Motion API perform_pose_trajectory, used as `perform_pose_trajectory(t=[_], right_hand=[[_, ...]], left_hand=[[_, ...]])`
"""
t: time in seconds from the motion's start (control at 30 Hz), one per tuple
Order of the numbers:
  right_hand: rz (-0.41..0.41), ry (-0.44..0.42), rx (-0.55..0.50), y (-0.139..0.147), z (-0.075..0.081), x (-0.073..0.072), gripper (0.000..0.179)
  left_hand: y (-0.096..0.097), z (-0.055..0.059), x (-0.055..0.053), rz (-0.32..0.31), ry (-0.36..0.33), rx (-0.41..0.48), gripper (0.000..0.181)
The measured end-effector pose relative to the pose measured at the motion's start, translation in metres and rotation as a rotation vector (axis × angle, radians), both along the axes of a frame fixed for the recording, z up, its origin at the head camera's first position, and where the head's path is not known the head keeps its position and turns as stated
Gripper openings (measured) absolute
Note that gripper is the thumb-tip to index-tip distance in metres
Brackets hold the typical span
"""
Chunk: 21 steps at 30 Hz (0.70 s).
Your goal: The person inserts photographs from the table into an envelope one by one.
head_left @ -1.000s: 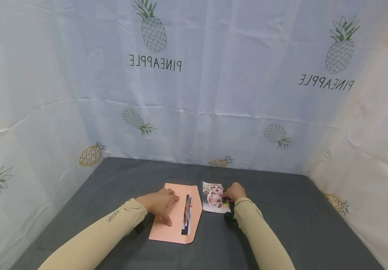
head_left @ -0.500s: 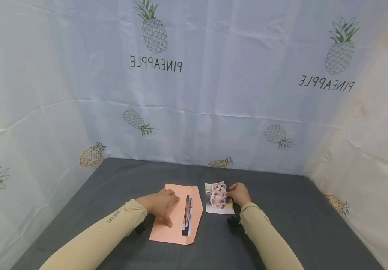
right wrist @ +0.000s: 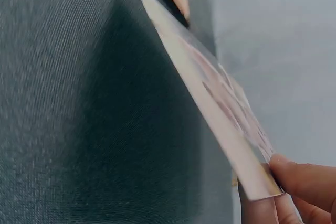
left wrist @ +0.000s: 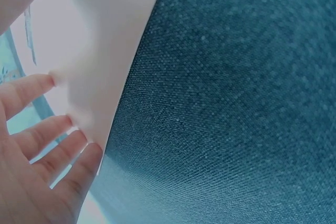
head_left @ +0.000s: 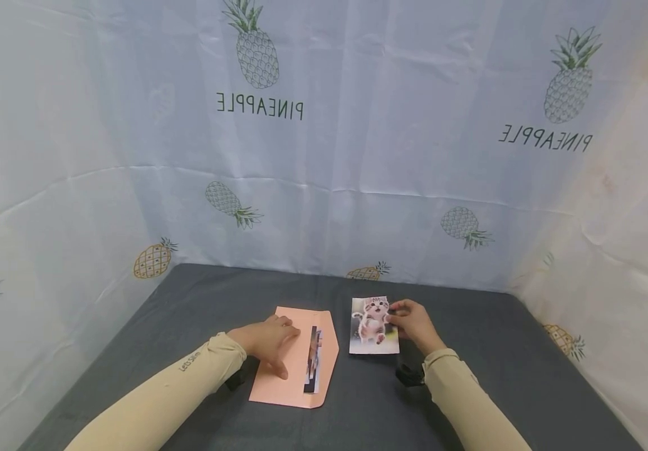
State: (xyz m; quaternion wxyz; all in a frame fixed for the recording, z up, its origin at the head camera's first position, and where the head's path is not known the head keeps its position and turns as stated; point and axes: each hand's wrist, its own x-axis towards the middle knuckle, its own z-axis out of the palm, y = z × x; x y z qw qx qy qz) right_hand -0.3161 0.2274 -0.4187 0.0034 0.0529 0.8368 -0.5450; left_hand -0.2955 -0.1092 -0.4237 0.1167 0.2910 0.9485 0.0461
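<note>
A pink envelope [head_left: 297, 358] lies on the dark cloth, its pointed flap unfolded to the right. Dark-edged picture cards [head_left: 313, 363] stick out at its opening. Spread over the envelope is my left hand [head_left: 264, 343]; in the left wrist view its fingertips [left wrist: 80, 137] press the pale paper near the edge. My right hand [head_left: 414, 322] pinches a kitten photo [head_left: 370, 335] by its right edge between thumb and fingers. The photo [right wrist: 210, 103] is tilted and raised in the right wrist view, with a broad shadow on the cloth beneath.
A dark grey cloth [head_left: 200, 307] covers the table. Pale curtains [head_left: 358, 144] with pineapple prints stand behind and at both sides. Black wrist gear [head_left: 410, 376] hangs under my right forearm.
My right hand has drawn the kitten photo rightward, away from the envelope, and raised it off the cloth. The left hand and envelope stay in place.
</note>
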Motion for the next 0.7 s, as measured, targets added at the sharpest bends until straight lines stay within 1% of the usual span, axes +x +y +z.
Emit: perform_pose_trajectory(t=[0.2, 0.37, 0.5, 0.7], right_hand=[[0.018, 0.011, -0.01, -0.005, 0.014, 0.013, 0.041], [0.053, 0.006, -0.03, -0.015, 0.023, 0.024, 0.048], [0.071, 0.001, -0.029, -0.023, 0.024, 0.029, 0.049], [0.088, 0.012, -0.003, -0.031, 0.019, 0.029, 0.048]], left_hand=[[0.001, 0.003, 0.003, 0.015, -0.009, 0.004, 0.093], [0.001, 0.003, 0.002, 0.015, -0.007, -0.003, 0.093], [0.001, 0.002, 0.002, 0.006, -0.005, -0.003, 0.093], [0.002, 0.002, 0.001, -0.002, 0.001, -0.012, 0.093]])
